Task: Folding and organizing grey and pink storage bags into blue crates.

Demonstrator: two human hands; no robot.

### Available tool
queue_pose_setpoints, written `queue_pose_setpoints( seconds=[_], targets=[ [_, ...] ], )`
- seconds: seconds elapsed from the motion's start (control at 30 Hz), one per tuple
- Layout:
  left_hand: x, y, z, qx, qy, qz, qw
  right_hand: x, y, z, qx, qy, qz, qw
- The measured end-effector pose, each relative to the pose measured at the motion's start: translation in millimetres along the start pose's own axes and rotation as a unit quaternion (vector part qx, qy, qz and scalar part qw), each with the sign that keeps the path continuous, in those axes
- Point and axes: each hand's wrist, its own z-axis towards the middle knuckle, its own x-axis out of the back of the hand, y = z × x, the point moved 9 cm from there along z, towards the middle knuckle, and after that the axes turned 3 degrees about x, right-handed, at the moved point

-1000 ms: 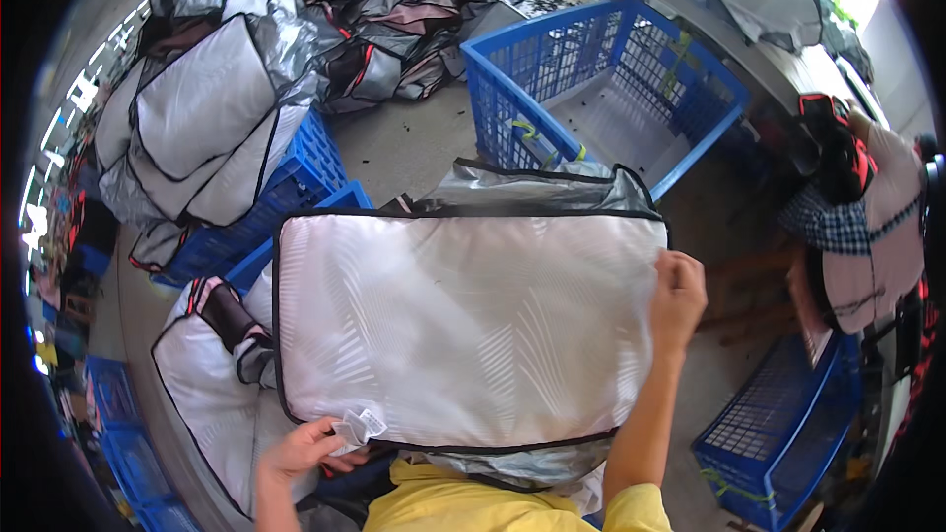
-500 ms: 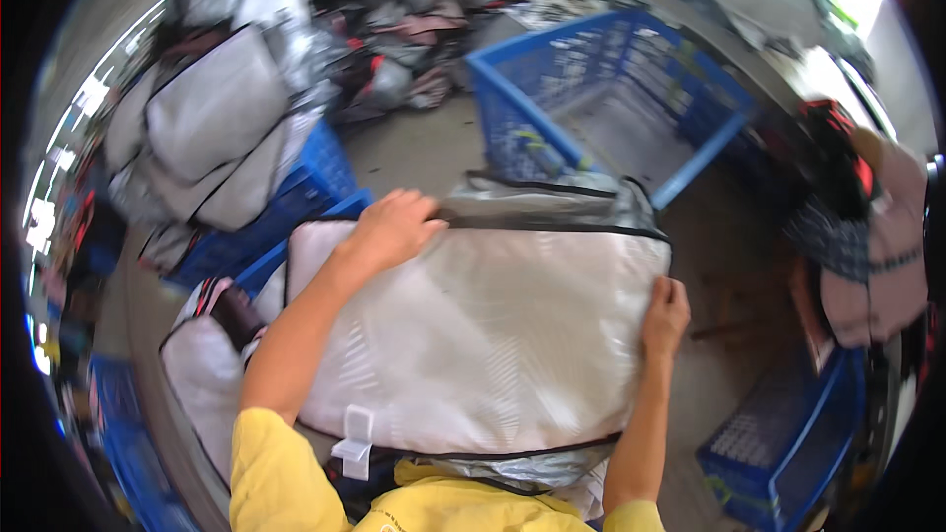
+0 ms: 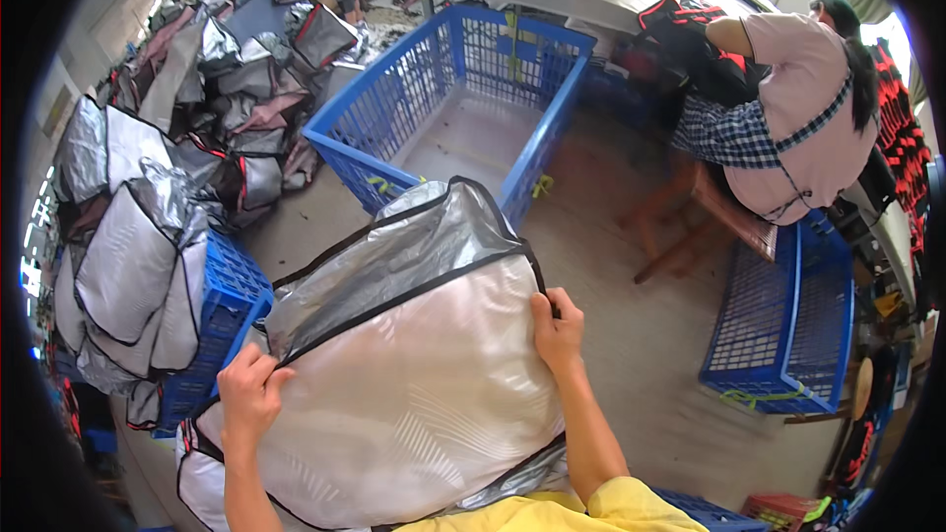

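Note:
A large insulated bag with a pale, shiny face, silver sides and black piping spreads across my front, tilted with its far edge up. My left hand is closed on its left edge near the upper corner, the thumb lying along the pale face. On the opposite side, my right hand pinches the black-trimmed corner. A silver flap stands up beyond the piped edge, between the two hands. The bag's near edge rests against my yellow shirt, and its underside is hidden.
An open blue crate stands just beyond the bag. At left, similar silvery bags overflow another blue crate. A heap of bags lies behind. At right, a person sits on a wooden stool near a blue crate.
My view has swung right and up. The bag now tilts, its left side lower. My left hand has moved from the top edge down to the left edge; my right hand has moved up to the corner.

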Motion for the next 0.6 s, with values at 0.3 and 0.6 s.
queue_pose_setpoints(
  seconds=[0.3,0.6],
  targets=[
    [206.7,69.5,-36.5,-0.041,0.279,0.171,0.944,0.4,-164.2,73.9,0.173,0.023,0.196,0.965],
    [48.8,-11.9,-50.5,-0.007,0.175,0.145,0.974,-113.0,-24.3,24.9,0.114,-0.037,0.115,0.986]
  ],
)
